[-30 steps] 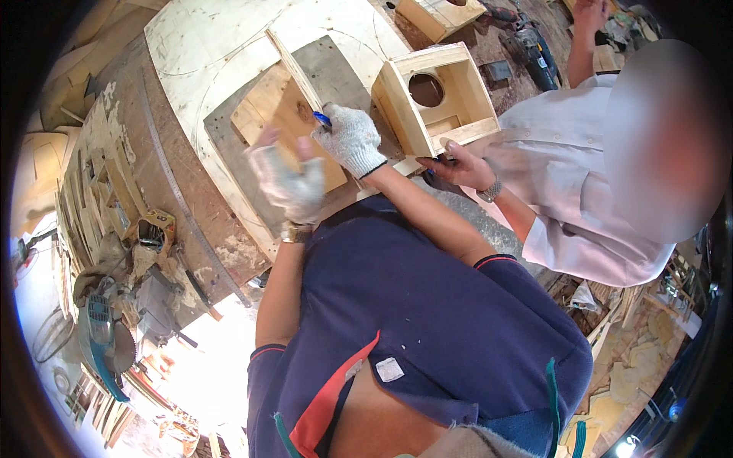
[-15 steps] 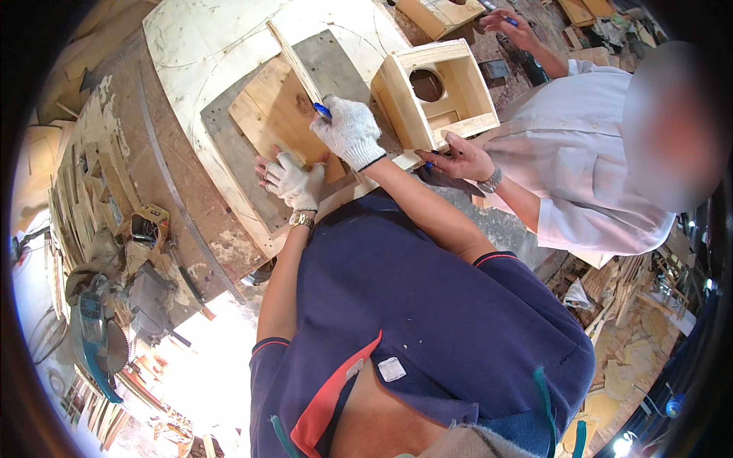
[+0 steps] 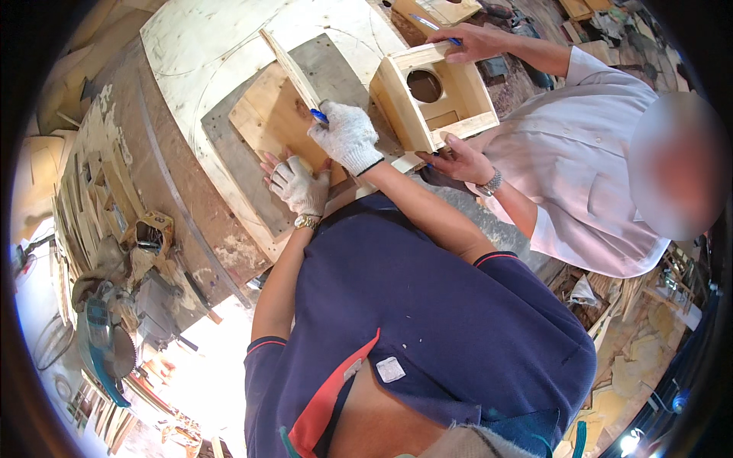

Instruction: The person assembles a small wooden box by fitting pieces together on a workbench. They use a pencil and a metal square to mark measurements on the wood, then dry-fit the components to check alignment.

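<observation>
My left hand [image 3: 300,187], in a cut-fingered white knit glove, lies with fingers spread on the near end of a light wooden board [image 3: 279,103]. My right hand [image 3: 347,139], in a white knit glove, is closed round a blue pen [image 3: 319,116]. It rests over the board beside the near end of a narrow wooden strip [image 3: 290,69], which stands along the board's right side. Whether the fingers also grip the strip is hidden. Under the board lies a grey panel [image 3: 332,57], on a large pale plywood sheet [image 3: 179,38].
To the right, a co-worker's hands [image 3: 462,160] hold an open wooden box [image 3: 412,126] with a round hole; one also has a pen [image 3: 424,21]. A circular saw [image 3: 103,351] and wood offcuts [image 3: 99,191] lie at left. A long metal strip [image 3: 172,179] crosses the brown table.
The co-worker's far hand has come down onto the box's far edge, and that person has leaned nearer. My left hand has shifted slightly right; my right hand has barely moved.
</observation>
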The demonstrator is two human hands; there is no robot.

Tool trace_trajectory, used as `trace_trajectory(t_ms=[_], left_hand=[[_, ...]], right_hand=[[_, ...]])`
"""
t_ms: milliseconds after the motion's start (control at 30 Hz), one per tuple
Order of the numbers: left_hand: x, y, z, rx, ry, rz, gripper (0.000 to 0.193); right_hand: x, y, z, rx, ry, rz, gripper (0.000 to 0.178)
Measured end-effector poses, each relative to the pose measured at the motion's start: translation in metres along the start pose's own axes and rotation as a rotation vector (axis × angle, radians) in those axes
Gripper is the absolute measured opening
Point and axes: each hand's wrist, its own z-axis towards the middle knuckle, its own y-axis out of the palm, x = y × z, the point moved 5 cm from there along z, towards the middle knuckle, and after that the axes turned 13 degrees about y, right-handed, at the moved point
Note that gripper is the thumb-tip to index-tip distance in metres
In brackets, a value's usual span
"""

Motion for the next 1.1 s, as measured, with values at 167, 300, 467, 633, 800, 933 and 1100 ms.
trace_trajectory(t_ms=[167,300,467,633,800,933,1100], left_hand=[[0.002,-0.001,-0.001,-0.001,0.021,-0.026,0.107],[0.003,-0.004,0.000,0.037,0.046,-0.032,0.105],[0.006,-0.010,0.001,0.030,0.038,-0.079,0.102],[0.007,-0.012,0.002,0.019,0.032,-0.090,0.101],[0.005,-0.007,-0.002,0.018,0.046,-0.075,0.104],[0.003,-0.005,-0.003,-0.003,0.049,-0.074,0.105],[0.005,-0.006,-0.003,0.033,0.046,-0.083,0.104]], right_hand=[[0.000,-0.004,-0.003,0.016,-0.017,0.033,0.031],[0.001,-0.001,-0.001,-0.001,-0.012,0.007,0.033],[0.002,-0.002,-0.001,-0.020,0.002,0.015,0.033],[0.002,-0.003,-0.002,0.002,-0.015,0.040,0.031],[0.000,-0.004,-0.006,0.001,-0.003,0.033,0.030],[0.001,-0.003,-0.007,0.022,-0.019,0.039,0.029],[0.002,-0.002,-0.006,0.023,-0.022,0.049,0.030]])
